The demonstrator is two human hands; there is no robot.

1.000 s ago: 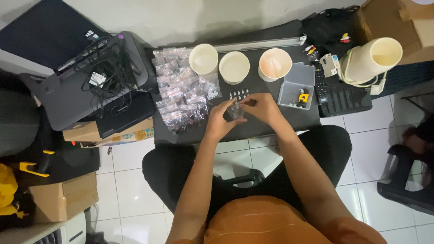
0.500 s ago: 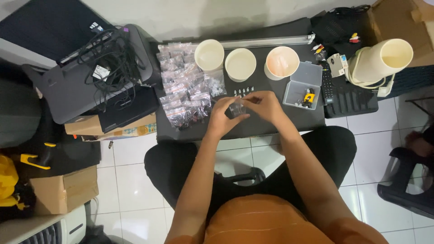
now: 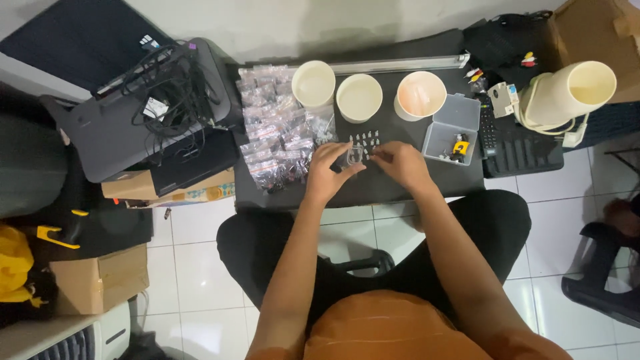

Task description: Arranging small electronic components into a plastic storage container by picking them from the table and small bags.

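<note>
light: even, bright overhead | shadows: soft | focus: slightly soft (edges bowed)

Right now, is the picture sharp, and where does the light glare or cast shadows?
Head view: fairly sharp in the middle, though the small bag between the left hand and right hand is too small to make out; light glares softly off the white floor tiles; straight edges bow toward the corners.

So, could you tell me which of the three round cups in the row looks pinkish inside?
The right-hand cup, beside the clear plastic box; the other two look plain cream inside.
</note>
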